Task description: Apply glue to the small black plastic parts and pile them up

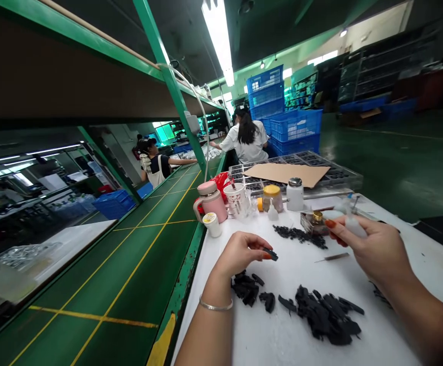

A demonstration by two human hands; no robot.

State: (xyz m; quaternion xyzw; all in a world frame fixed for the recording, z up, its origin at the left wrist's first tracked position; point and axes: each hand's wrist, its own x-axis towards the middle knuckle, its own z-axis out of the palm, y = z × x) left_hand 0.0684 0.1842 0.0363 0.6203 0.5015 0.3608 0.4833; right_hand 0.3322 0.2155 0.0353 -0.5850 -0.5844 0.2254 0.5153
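Between the thumb and fingers of my left hand [244, 251] is a small black plastic piece [270, 253], held above the white table [259, 335]. My right hand [377, 246] grips a small translucent squeeze bottle [354, 223], its tip pointing up. Under the left hand lies a small heap of black pieces [246, 288]. A larger pile of black pieces [326, 315] spreads nearer to me, between the two forearms. Tiny black parts [299, 235] are scattered farther back. A thin pointed tool [336, 257] rests on the table left of my right hand.
At the table's back stand a pink mug [212, 202], a paper cup [235, 200], a yellow-lidded jar [272, 197] and a white bottle [294, 194]. Cardboard [286, 174] covers part of a compartment tray [343, 178]. A green conveyor [130, 284] runs along the left. Two people sit farther along it, near blue crates [295, 124].
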